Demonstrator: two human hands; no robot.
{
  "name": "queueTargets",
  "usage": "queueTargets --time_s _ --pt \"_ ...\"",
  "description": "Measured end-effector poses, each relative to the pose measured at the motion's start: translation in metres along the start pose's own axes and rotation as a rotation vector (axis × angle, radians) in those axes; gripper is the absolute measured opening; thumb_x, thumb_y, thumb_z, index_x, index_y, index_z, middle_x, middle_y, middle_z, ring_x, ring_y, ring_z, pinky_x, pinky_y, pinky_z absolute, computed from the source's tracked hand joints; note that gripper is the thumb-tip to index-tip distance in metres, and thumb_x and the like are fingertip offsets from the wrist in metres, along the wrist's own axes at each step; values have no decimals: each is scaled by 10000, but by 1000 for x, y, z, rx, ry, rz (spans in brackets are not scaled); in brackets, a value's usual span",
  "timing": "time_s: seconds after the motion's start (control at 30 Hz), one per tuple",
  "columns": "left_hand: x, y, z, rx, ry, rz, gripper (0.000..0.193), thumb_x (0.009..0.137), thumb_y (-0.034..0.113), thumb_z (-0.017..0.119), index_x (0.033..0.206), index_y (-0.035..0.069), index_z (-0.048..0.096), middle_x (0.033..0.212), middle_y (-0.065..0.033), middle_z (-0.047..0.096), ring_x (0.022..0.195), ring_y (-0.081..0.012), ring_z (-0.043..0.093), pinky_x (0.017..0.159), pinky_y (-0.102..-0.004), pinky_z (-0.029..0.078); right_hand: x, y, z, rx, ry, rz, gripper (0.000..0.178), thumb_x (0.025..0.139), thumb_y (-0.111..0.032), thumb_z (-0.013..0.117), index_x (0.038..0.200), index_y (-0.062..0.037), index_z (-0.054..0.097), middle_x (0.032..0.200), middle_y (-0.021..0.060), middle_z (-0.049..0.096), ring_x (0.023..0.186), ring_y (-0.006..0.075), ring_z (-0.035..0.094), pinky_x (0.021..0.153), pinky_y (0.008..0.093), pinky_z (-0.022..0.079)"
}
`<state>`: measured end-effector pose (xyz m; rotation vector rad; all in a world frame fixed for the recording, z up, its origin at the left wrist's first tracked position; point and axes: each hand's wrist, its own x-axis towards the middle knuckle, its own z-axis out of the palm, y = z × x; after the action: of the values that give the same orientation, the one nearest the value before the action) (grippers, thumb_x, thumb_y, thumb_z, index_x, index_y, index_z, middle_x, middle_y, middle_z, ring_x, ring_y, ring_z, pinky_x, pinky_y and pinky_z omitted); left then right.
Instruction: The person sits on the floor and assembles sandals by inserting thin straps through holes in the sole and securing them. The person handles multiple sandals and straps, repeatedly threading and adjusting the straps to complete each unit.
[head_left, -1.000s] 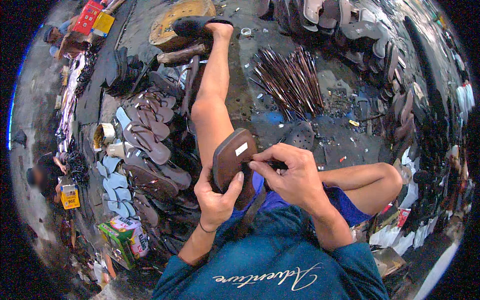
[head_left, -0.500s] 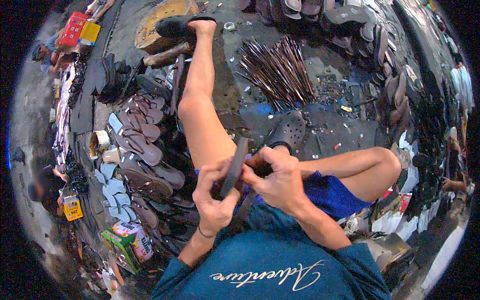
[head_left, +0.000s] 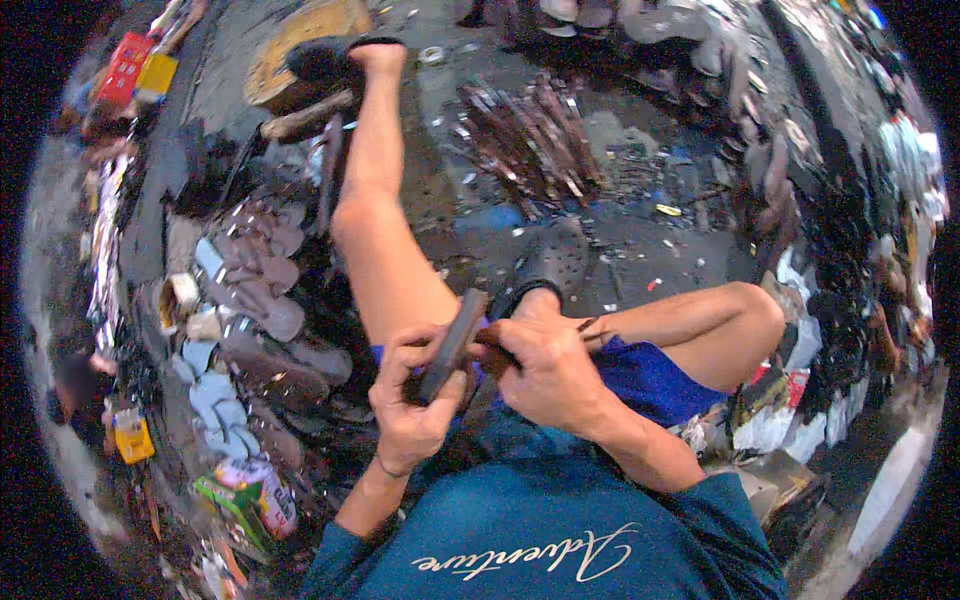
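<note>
My left hand (head_left: 412,400) is closed around a thick dark sandal sole (head_left: 453,345), held edge-up above my lap. Its fingers lie on one face and the thumb presses near the lower end. Close against the sole, my right hand (head_left: 552,378) is closed on a dark brown strap-like strip (head_left: 490,350). A thin brown end shows beyond the knuckles; most of the strip is hidden by the fingers. Whether the strip passes into the sole cannot be seen.
A heap of thin brown strips (head_left: 530,145) lies on the floor ahead. Piled sandals (head_left: 265,290) are at my left, with a green-and-white box (head_left: 248,500) nearer. More dark footwear (head_left: 690,50) lines the far right. A round wooden block (head_left: 275,55) stands by my outstretched foot.
The whole view has shifted and blurred slightly. My right hand has turned so its back faces up more, and the brown end now shows beyond its knuckles. The left hand keeps the sole.
</note>
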<state>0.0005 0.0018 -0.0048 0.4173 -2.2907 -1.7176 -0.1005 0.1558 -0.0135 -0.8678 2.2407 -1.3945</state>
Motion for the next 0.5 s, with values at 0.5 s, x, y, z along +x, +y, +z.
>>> queueTargets --time_s 0.5 --pt "-9 -15 9 -206 -46 -210 423 798 -56 628 1215 -34 559 1303 -205 573 1182 -283 577 1019 -401 464 -13 41 2 101 -219 -27 211 749 -44 636 934 56 613 791 242 652 769 444 663 691 514 541"
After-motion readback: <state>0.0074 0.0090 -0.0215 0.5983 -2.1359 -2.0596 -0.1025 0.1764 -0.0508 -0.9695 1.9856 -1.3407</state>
